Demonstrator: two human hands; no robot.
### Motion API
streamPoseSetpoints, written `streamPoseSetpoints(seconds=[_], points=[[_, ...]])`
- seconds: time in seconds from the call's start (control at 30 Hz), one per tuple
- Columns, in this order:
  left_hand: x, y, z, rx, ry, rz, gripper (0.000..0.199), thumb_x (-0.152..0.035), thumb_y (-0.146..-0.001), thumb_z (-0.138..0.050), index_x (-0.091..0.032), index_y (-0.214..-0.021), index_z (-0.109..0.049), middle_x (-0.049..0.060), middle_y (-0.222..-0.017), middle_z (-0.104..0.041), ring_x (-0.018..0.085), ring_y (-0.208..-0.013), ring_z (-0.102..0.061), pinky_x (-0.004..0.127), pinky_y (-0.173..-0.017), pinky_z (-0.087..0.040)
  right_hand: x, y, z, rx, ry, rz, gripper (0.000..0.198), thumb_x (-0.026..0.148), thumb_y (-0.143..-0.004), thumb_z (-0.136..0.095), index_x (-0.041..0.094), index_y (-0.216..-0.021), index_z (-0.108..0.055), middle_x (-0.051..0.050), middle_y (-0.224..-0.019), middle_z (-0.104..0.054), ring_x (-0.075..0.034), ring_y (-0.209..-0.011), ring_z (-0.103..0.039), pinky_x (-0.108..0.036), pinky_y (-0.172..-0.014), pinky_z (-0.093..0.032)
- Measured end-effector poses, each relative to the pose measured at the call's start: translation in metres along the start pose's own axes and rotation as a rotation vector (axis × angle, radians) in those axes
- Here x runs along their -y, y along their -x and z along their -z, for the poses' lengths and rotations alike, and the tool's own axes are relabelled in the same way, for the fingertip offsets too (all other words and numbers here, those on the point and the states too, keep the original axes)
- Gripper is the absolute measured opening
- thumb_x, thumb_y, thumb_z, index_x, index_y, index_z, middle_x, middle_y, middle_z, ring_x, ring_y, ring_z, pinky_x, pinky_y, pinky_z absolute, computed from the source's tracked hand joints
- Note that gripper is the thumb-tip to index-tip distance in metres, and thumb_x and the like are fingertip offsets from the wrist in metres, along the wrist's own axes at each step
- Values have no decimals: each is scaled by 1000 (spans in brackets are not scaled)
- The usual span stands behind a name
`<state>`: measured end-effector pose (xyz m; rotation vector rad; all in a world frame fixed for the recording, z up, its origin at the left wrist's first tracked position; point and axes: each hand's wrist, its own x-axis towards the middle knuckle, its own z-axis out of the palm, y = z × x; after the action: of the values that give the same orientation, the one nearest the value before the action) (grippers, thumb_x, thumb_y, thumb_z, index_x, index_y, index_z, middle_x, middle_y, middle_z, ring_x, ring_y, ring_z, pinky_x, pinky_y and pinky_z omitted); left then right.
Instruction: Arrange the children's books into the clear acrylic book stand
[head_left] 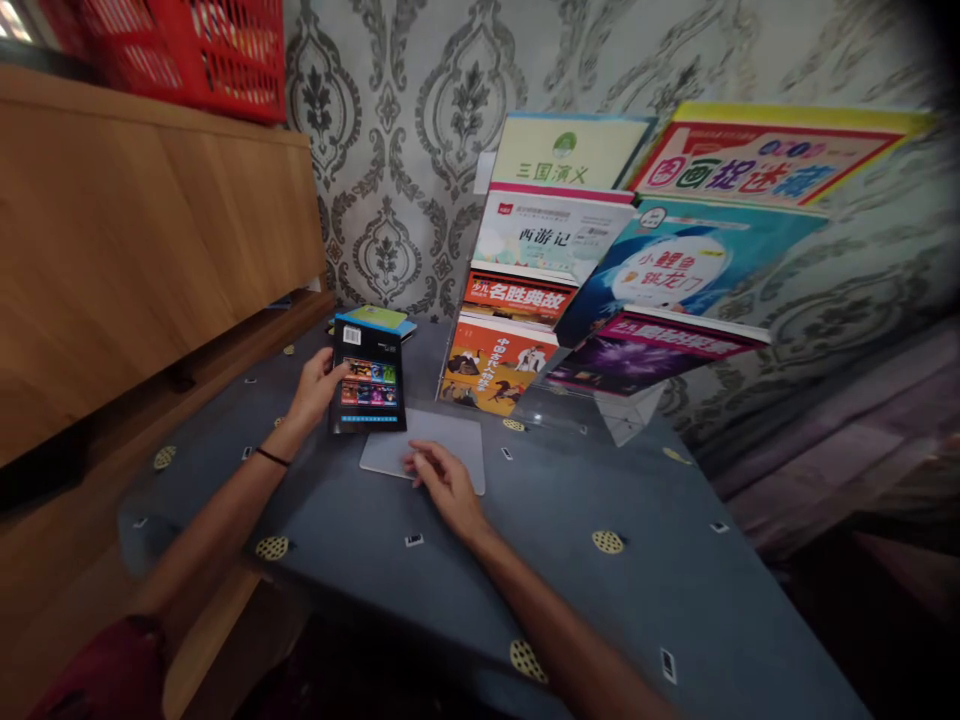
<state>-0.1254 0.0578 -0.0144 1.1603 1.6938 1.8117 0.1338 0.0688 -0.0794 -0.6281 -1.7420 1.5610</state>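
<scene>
Black book (369, 380), print (387, 348) blurred, left hand (311, 389) partly hidden

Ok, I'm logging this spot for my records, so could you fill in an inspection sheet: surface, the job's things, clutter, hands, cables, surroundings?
Surface: dark blue-grey tablecloth with a yellow printed pattern.
Job's things: black book, back cover showing; flat grey board; displayed books, seven front covers in two columns, on what looks like a clear stand.
Clutter: green-covered book and others behind the black book.
Hands: left hand grips the black book; right hand, loosely curled, is over the grey board, contact unclear.
Cables: nothing seen.
Surroundings: wooden cabinet at left with a red basket on top; patterned wallpaper behind.
</scene>
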Motion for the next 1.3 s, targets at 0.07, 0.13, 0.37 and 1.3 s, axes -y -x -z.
streamPoseSetpoints(seconds=[0.07, 0.13, 0.37, 1.3], points=[[-22, 16, -3, 65, -115, -221, 31, -39, -84, -62, -17, -106, -62, 6, -103, -72, 20, -94, -68, 34, -86, -54, 0, -5, 4, -68, -146, -49, 51, 63, -85, -63, 22, -116, -67, -10, -108, -73, -24, -94, -71, -36, -76, -58], [-43, 36, -10, 108, -303, -377, 32, -39, -93, -54, -18, -116, -60, 6, -107, -72, 20, -96, -68, 34, -88, -54, 4, -10, 12, -108, -326, -135, 60, 71, -80, -64, 22, -116, -66, -13, -114, -72, -27, -101, -71, -40, -81, -58], [-55, 146, -54, 520, -762, -702, 41, -17, -102, -37, -22, -140, -50, 9, -130, -68, 21, -120, -65, 38, -100, -55, 27, -3, 69, -136, -737, -316, 62, 77, -86, -48, 23, -109, -68, -10, -105, -77, -30, -106, -71, -50, -93, -56], [36, 92, 10, 462, -1032, -365, 47, -42, -102, -32, -17, -138, -49, 20, -148, -51, 34, -141, -45, 62, -113, -35, -11, -29, 46, -332, -367, -257, 47, 25, -59, -83, 27, -104, -66, -2, -116, -74, -22, -103, -69, -43, -99, -53]])
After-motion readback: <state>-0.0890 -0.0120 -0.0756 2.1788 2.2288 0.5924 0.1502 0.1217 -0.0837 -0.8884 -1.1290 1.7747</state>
